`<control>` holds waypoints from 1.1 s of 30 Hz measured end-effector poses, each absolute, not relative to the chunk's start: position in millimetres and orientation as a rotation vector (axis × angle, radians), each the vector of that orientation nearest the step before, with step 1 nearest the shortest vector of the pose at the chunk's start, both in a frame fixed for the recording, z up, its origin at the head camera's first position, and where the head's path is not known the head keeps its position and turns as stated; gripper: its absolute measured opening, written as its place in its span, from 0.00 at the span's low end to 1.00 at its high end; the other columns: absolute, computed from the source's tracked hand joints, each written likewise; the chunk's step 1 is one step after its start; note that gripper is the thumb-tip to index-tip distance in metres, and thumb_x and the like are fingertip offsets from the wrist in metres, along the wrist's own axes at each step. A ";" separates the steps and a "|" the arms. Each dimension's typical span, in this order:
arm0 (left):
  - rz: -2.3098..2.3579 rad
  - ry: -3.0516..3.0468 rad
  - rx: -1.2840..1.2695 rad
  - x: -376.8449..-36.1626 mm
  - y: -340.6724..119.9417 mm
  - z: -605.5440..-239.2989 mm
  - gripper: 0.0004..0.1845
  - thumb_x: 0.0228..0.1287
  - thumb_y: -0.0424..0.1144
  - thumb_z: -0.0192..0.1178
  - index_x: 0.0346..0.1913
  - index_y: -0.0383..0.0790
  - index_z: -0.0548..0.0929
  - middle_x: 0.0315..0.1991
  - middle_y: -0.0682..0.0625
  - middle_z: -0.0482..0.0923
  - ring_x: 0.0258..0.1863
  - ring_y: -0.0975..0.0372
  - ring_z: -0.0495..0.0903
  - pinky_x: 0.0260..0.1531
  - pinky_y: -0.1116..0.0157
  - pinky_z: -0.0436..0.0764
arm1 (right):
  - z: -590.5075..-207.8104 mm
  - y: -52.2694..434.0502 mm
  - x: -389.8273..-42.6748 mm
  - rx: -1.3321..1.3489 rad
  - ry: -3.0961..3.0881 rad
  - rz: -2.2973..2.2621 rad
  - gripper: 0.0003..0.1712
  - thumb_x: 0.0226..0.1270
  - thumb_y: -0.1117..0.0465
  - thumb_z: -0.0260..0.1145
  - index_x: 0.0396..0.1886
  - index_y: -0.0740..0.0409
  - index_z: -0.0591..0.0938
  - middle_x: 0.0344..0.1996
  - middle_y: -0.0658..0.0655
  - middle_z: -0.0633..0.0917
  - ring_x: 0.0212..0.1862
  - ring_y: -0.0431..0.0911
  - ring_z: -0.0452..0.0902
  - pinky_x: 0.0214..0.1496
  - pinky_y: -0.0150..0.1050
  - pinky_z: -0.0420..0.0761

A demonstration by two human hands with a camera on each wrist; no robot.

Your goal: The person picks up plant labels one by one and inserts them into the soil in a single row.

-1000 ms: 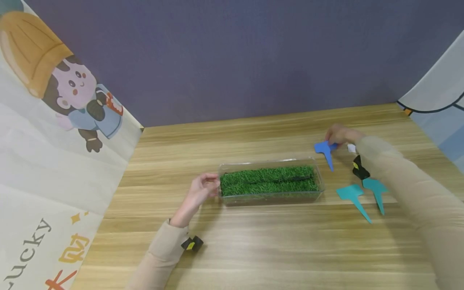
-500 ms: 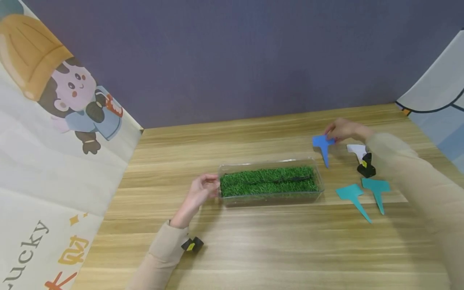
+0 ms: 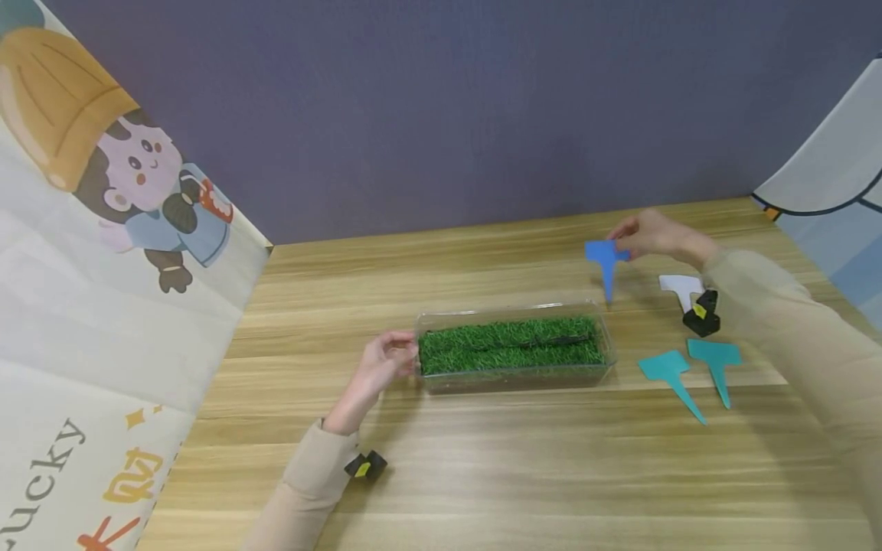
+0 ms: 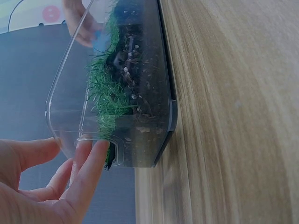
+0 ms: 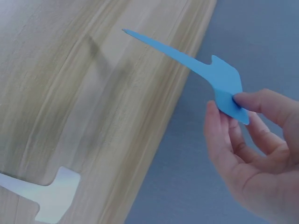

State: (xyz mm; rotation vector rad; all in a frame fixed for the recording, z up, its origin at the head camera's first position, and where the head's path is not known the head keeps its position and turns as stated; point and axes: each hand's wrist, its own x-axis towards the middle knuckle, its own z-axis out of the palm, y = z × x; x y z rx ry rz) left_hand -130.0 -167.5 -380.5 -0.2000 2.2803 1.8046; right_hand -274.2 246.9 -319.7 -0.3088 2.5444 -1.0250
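Right hand (image 3: 654, 233) pinching blue marker (image 3: 605, 259), lifted higher than before, left fingers (image 3: 394, 353) straight on tray (image 3: 513, 379).

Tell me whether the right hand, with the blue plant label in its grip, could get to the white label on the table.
Probably yes. The right hand pinches the blue plant label in the air, and the white label lies flat close by on the table with nothing between them. But its grip is occupied, so it could only touch it.

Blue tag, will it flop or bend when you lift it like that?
Probably stiff: the blue tag juts straight out, pinched only at its wide end by the right hand. It looks thin, so likely light. Its point might bend if jabbed hard.
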 end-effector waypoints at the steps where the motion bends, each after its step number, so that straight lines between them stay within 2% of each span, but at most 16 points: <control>1: 1.807 2.282 -0.199 -130.6 -166.7 -380.4 0.18 0.57 0.28 0.54 0.51 0.29 0.70 0.42 0.40 0.73 0.31 0.60 0.76 0.37 0.61 0.81 | -318.4 246.7 -275.0 -0.316 2.554 -1.022 0.22 0.64 0.63 0.53 0.52 0.75 0.68 0.48 0.74 0.72 0.37 0.50 0.77 0.39 0.42 0.80; 6: 1.818 2.285 -0.204 -133.8 -163.2 -380.8 0.18 0.57 0.28 0.54 0.51 0.29 0.70 0.42 0.40 0.73 0.29 0.60 0.77 0.37 0.60 0.81 | -311.4 243.1 -278.8 -0.335 2.570 -1.065 0.23 0.65 0.61 0.52 0.54 0.73 0.68 0.51 0.73 0.70 0.41 0.51 0.76 0.40 0.39 0.80; 11: 1.830 2.272 -0.217 -138.1 -159.2 -381.2 0.18 0.57 0.27 0.54 0.51 0.29 0.70 0.42 0.40 0.73 0.30 0.61 0.76 0.37 0.62 0.81 | -304.9 238.2 -282.6 -0.332 2.600 -1.104 0.22 0.64 0.61 0.53 0.53 0.72 0.69 0.50 0.72 0.71 0.36 0.43 0.76 0.38 0.36 0.81; 17: 1.856 2.255 -0.237 -143.3 -153.5 -380.2 0.18 0.56 0.26 0.53 0.51 0.27 0.69 0.42 0.39 0.72 0.31 0.60 0.76 0.37 0.63 0.81 | -297.6 231.6 -286.3 -0.336 2.672 -1.120 0.21 0.63 0.58 0.55 0.51 0.68 0.73 0.44 0.65 0.75 0.34 0.41 0.74 0.34 0.31 0.78; 22: 1.859 2.258 -0.269 -147.3 -149.5 -379.5 0.18 0.56 0.26 0.53 0.52 0.28 0.69 0.42 0.39 0.72 0.30 0.61 0.76 0.38 0.62 0.80 | -293.2 223.1 -290.0 -0.367 2.696 -1.187 0.19 0.61 0.60 0.56 0.48 0.69 0.74 0.39 0.62 0.76 0.32 0.38 0.73 0.31 0.28 0.78; 29: 1.870 2.262 -0.277 -150.8 -145.7 -380.2 0.18 0.56 0.26 0.54 0.51 0.29 0.70 0.42 0.39 0.73 0.29 0.61 0.76 0.37 0.62 0.81 | -287.0 211.3 -290.0 -0.393 2.724 -1.216 0.18 0.60 0.59 0.58 0.47 0.66 0.76 0.38 0.61 0.78 0.34 0.43 0.72 0.30 0.29 0.76; 33: 1.867 2.260 -0.276 -150.7 -145.4 -380.1 0.18 0.57 0.27 0.54 0.51 0.29 0.70 0.42 0.40 0.72 0.29 0.60 0.77 0.37 0.62 0.81 | -285.6 203.2 -285.5 -0.427 2.708 -1.257 0.17 0.60 0.60 0.58 0.46 0.66 0.76 0.37 0.61 0.78 0.33 0.41 0.72 0.30 0.29 0.76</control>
